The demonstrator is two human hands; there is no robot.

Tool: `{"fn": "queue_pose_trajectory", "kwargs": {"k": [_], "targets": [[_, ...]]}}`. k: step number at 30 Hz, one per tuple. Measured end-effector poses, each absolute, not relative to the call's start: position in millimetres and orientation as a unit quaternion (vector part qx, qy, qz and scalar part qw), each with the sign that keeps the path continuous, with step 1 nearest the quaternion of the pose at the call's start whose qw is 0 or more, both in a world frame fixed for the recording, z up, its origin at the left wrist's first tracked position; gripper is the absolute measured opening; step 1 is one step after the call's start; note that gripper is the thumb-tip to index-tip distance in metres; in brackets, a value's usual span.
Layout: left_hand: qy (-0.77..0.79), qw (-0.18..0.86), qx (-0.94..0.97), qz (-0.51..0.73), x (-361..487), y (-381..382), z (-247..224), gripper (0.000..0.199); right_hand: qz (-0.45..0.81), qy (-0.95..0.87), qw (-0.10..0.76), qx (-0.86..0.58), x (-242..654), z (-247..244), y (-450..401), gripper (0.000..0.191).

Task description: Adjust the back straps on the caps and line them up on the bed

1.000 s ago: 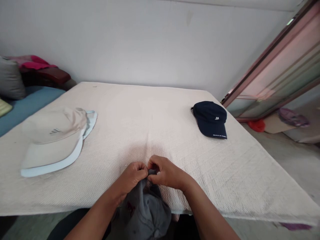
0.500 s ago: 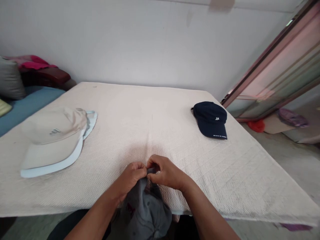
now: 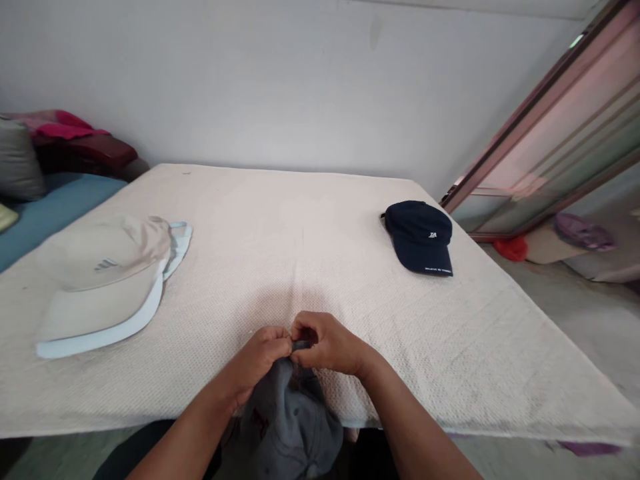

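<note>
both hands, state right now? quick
Left hand: closed, pinching the gray cap at its edge.
Right hand: thumb and fingers curled, pinching the same cap right beside the left fingertips.

A soft grey fabric baseball cap (image 3: 295, 427) hangs at six o'clock, creased and crown downward, its narrow dark strap (image 3: 301, 345) pinched up at its twelve o'clock, dark red embroidery (image 3: 260, 421) facing ten o'clock.
</note>
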State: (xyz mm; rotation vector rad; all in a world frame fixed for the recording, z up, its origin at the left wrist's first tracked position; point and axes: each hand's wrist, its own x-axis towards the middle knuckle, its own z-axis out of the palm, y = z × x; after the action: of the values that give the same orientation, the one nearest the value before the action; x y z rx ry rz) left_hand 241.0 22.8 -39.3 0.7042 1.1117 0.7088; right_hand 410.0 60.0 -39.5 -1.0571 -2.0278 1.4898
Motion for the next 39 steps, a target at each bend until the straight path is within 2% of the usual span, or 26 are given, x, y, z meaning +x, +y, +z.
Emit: {"fn": "queue_pose_trajectory", "kwargs": {"k": [4,9,13,18,21,26,34,39], "targets": [[0.474,0.754,0.283,0.355,239.3,22.0,-39.3,0.011,0.559,-0.705,0.222,-0.375,412.4,-38.7,60.1,0.018],[0.421,0.791,0.216,0.389,233.0,22.2,-42.5,0.001,0.569,-0.684,0.245,-0.386,413.7,-37.3,59.9,0.018],[0.412,0.801,0.191,0.391,231.4,24.2,-39.6,0.004,0.544,-0.684,0.260,-0.410,410.9,-37.3,58.1,0.015],[0.384,0.819,0.159,0.396,230.0,25.2,-34.4,0.006,0.577,-0.659,0.273,-0.398,411.2,-37.9,57.2,0.016],[0.377,0.824,0.160,0.393,229.0,24.7,-34.4,0.006,0.606,-0.639,0.275,-0.387,413.1,-37.9,57.8,0.017],[0.429,0.793,0.244,0.357,233.1,22.6,-36.3,0.019,0.622,-0.638,0.269,-0.365,413.0,-38.2,57.7,0.019],[0.417,0.790,0.262,0.366,237.2,22.5,-40.5,0.014,0.617,-0.638,0.258,-0.381,410.4,-33.7,56.5,0.021],[0.392,0.793,0.246,0.395,230.2,23.8,-36.2,0.013,0.711,-0.554,0.254,-0.351,414.6,-30.6,60.5,0.025]]}}
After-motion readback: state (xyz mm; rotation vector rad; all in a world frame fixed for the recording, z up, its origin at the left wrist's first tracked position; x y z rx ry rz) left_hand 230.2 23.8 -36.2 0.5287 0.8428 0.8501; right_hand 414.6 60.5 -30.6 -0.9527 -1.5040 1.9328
